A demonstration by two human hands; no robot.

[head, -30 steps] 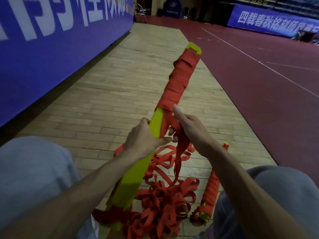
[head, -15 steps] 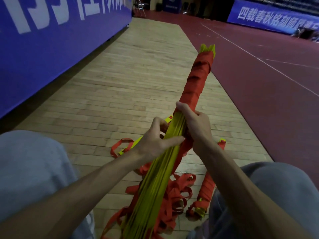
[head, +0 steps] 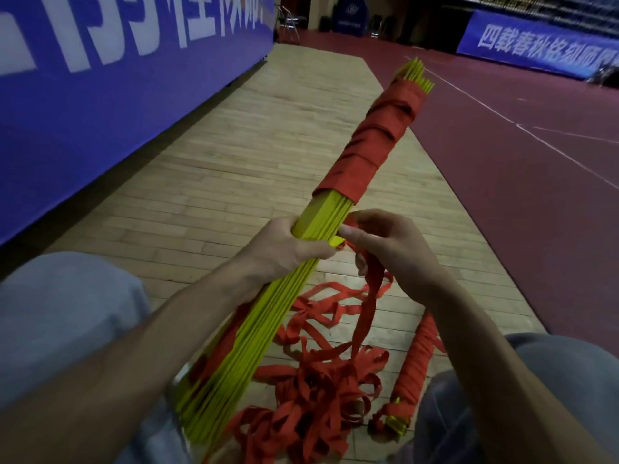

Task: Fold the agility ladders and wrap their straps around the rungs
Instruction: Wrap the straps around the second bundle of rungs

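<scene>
Your left hand [head: 288, 246] holds a closed grip round the stack of yellow rungs [head: 248, 336], which points toward 1 o'clock, its far half bound in red wrapping [head: 371, 145]. Your right hand [head: 388, 246], at 3 o'clock of the left, pinches the loose strap [head: 366, 306] just beside the rungs; it trails to a tangled heap [head: 321, 393] on the floor [head: 234, 162] at 6 o'clock.

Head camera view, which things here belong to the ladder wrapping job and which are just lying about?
Job in hand:
yellow rung bundle, gripped by the left hand
red strap, part wound round the bundle, pinched by the right hand
loose strap heap
second ladder, already wrapped

Lying about:
blue banner wall
folding chair
far banner
</scene>
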